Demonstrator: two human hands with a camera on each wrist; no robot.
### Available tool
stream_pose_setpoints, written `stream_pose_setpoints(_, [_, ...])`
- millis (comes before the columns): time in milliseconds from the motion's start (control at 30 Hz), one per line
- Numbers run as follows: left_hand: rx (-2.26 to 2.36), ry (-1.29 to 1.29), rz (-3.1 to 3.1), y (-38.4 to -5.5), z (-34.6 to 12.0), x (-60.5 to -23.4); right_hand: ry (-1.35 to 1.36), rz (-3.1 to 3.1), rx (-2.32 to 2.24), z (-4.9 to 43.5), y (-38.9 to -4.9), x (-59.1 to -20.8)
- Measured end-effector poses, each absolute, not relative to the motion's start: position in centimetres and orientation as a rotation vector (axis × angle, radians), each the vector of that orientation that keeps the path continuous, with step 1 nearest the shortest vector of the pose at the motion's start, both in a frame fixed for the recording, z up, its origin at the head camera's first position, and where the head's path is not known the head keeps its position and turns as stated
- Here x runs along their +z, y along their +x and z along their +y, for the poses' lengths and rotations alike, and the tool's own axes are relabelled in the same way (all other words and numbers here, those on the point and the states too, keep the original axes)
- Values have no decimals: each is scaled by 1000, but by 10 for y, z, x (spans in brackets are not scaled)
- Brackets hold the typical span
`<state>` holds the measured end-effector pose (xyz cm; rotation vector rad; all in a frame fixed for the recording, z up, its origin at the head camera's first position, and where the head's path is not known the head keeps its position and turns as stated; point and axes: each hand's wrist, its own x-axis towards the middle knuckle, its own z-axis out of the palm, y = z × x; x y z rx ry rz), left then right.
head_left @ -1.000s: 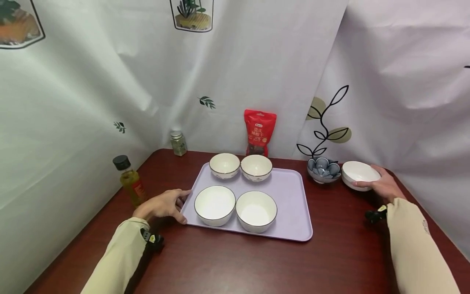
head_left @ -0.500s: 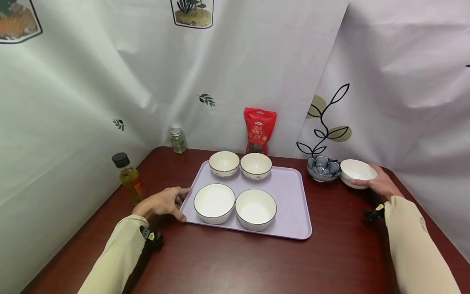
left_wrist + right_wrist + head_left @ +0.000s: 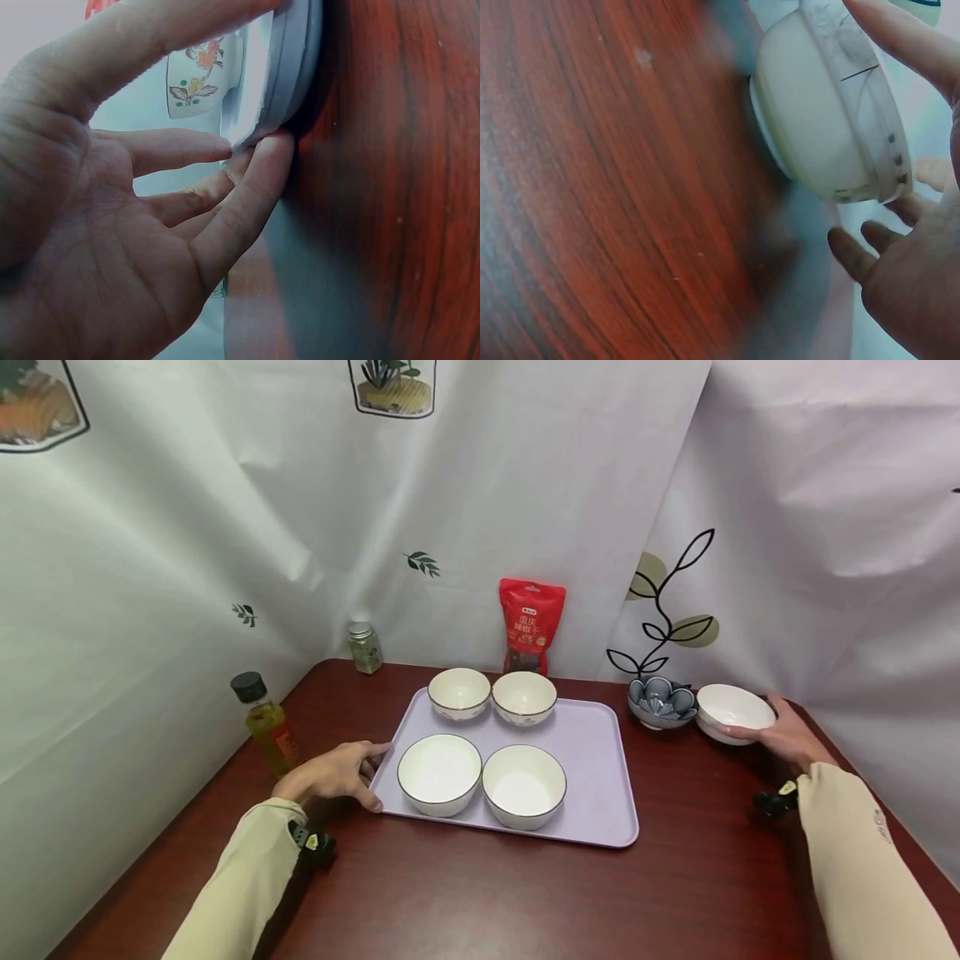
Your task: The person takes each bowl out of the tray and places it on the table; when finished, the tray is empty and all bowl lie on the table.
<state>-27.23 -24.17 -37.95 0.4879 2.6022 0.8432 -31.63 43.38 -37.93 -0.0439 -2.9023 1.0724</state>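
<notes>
Over the last half second the right hand [image 3: 795, 732] and its sleeve [image 3: 862, 843] had shifted very slightly to the right, while the left hand [image 3: 339, 774] and the tray [image 3: 596, 777] had kept their places. The right hand gripped the white bowl [image 3: 735, 710], thumb along its near side and fingers round the other, some of them spread off it in the right wrist view. That bowl was at the far right of the table [image 3: 480, 893], just beside the blue bowl [image 3: 660, 706]; whether its base touched the wood I couldn't tell. The left hand's thumb and fingers were spread, their tips touching the tray by its near left corner. On the tray were a front left bowl [image 3: 440, 777] and a front right bowl [image 3: 523, 787], rims touching or nearly so, and behind them a back left bowl [image 3: 459, 695] and a back right bowl [image 3: 523, 699], side by side. A red bag [image 3: 531, 627] stood behind the tray, with a jar [image 3: 365, 647] near the back left corner of the table and an oil bottle [image 3: 270, 727] beyond the left hand.
</notes>
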Motion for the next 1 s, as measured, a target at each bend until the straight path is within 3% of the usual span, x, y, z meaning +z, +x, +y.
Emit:
stream_pose_setpoints(267, [813,485,2603,-272,-237,-380,6,-2818,1091,425,-303,-349])
stream_pose_setpoints(533, [825,461,2618,-272,-241,-379,251,-2699,1237,370,-295,-317])
stream_pose_setpoints(1000, [831,469,2604,-272,-241,-378,831,-2768,1361,262,-283,-339])
